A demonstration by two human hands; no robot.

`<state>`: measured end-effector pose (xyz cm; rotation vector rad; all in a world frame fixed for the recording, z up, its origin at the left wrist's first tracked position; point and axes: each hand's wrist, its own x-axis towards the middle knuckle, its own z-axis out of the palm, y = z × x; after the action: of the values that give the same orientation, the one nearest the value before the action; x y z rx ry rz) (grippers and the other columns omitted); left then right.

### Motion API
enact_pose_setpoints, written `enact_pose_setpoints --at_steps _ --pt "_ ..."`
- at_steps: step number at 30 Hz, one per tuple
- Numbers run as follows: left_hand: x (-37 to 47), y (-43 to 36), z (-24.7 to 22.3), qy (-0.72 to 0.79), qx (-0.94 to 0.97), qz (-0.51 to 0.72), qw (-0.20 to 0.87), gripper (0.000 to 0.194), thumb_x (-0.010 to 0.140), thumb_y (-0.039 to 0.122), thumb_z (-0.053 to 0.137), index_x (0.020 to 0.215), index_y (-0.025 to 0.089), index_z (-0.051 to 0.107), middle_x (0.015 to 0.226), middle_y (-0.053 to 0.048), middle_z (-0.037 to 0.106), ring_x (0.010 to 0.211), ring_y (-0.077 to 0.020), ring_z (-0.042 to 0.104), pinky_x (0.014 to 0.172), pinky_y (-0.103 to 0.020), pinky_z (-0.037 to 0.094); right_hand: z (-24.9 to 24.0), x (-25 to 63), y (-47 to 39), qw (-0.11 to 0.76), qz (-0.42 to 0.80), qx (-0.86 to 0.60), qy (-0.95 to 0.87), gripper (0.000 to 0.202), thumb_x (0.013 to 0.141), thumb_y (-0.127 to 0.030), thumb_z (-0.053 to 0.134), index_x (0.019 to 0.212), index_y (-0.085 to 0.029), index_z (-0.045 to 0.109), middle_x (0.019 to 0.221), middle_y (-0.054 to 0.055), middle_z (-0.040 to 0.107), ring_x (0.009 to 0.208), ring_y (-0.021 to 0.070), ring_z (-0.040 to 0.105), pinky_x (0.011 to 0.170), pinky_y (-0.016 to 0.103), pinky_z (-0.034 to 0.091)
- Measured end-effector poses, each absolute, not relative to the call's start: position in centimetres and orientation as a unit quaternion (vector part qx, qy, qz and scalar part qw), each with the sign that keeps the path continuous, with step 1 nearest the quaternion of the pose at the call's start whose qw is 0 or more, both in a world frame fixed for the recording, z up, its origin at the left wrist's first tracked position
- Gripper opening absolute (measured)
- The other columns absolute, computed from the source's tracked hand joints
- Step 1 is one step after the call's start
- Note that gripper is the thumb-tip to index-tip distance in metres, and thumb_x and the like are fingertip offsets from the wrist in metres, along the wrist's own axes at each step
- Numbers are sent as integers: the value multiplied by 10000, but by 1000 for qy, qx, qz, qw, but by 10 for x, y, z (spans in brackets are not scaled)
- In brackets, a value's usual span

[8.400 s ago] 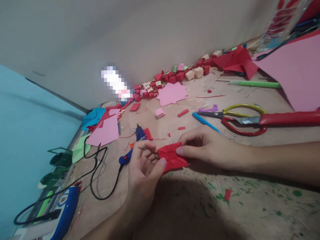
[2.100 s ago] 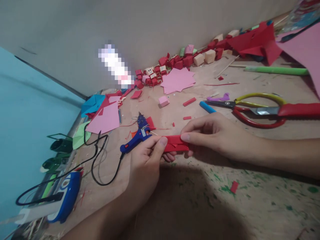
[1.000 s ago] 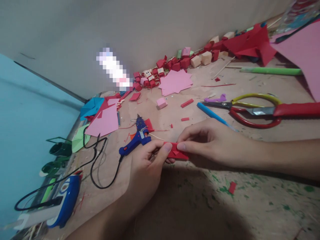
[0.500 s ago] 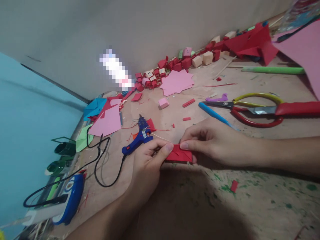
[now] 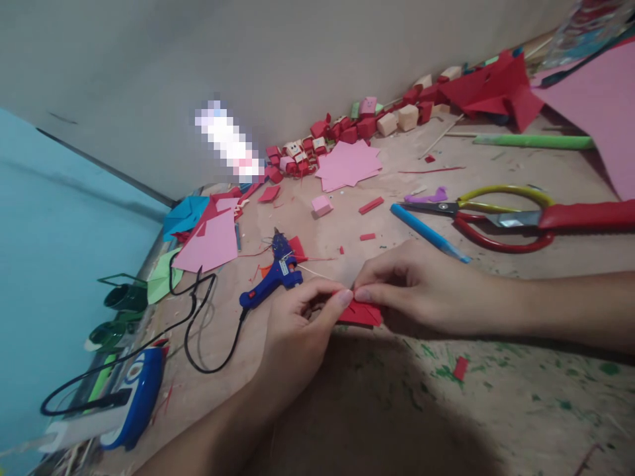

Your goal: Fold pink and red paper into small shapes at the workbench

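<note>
A small red paper piece (image 5: pixel 361 315) with creases is pinched between both hands near the middle of the view. My left hand (image 5: pixel 307 324) grips its left part, thumb on top. My right hand (image 5: pixel 404 287) pinches its upper edge, with the thumb close to the left thumb. The fingers hide much of the paper's upper side. Just beyond my left hand lies a blue glue gun (image 5: pixel 270 281) with a black cord. A blue pen (image 5: pixel 426 231) lies beyond my right hand.
Scissors (image 5: pixel 528 243) with red and yellow handles and a red-handled tool (image 5: pixel 585 217) lie at the right. Pink paper shapes (image 5: pixel 347 165) and many small paper cubes (image 5: pixel 350 134) line the wall. A blue and white device (image 5: pixel 141 396) stands at the lower left.
My left hand has shifted slightly right along the red paper, and the two thumbs are closer together. Less of the paper shows. The whole view has drifted slightly.
</note>
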<state>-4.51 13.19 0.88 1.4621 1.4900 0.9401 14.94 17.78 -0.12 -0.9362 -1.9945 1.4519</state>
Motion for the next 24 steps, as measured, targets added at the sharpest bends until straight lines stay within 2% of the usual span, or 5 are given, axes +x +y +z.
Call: enact_pose_setpoints --at_steps 5,12,15,18,24 --pt "-47 130 10 600 567 370 425 141 836 235 715 719 166 752 675 -1 706 624 -118 604 595 -200 478 -2 148 180 240 547 -349 -722 264 942 -300 626 740 -185 751 578 -1 667 512 125 554 468 226 391" --pt "-44 131 8 589 523 417 453 164 864 299 718 777 161 721 663 7 690 602 -117 619 591 -201 504 1 147 179 260 637 -360 -630 295 919 -318 650 672 -168 706 569 4 659 425 93 474 405 209 334" --pt "-46 132 8 569 524 419 475 227 883 340 686 753 155 712 597 3 659 552 -120 607 555 -207 494 1 147 177 275 655 -370 -598 264 909 -348 687 722 -165 722 620 18 691 521 118 560 499 221 411" --pt "-46 134 9 556 523 425 486 262 869 363 686 726 146 715 589 -17 666 539 -129 611 540 -217 495 1 148 175 276 637 -384 -609 231 878 -369 727 755 -174 740 675 15 691 594 137 585 549 239 424" --pt "-44 138 8 527 477 441 548 228 802 358 751 835 134 733 682 -56 730 556 -127 618 560 -228 516 1 146 175 330 673 -385 -538 309 886 -471 706 835 -167 729 748 42 711 672 172 639 648 293 493"
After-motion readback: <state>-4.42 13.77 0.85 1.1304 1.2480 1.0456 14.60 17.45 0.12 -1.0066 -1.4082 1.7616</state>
